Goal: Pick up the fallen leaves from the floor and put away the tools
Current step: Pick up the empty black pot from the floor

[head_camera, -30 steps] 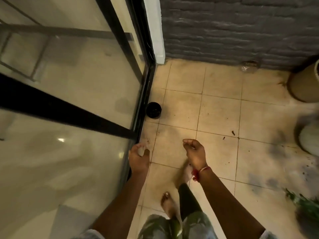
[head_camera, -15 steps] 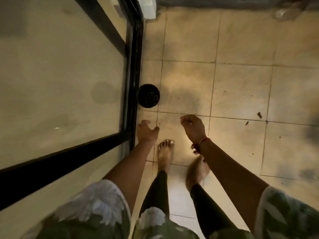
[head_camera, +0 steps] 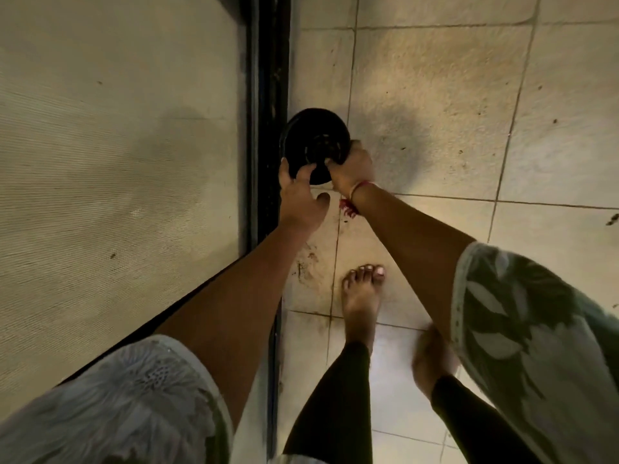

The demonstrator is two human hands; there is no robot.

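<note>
Head view: on the left is a big pale door panel (head_camera: 117, 162) with a black frame (head_camera: 268, 78) beside it. A small round black pot (head_camera: 311, 139) sits on the floor, right against that frame. It is dim there, so it may be a plant pot with slots in the bottom.

The left hand (head_camera: 301, 202) reaches to the near edge of the pot. Its fingers (head_camera: 284, 167) are spread wide, with the tips touching the rim, and its thumb is away from the pot. The right hand (head_camera: 351, 169) is just beside it, with fingers curled round the right side of the rim, holding the pot. A red thread (head_camera: 348, 205) hangs at that wrist.

Below the hands is a bare foot (head_camera: 361, 296) on the tiled floor (head_camera: 435, 95). Far right, a small dark leaf bit (head_camera: 612, 219) lies on a tile.
</note>
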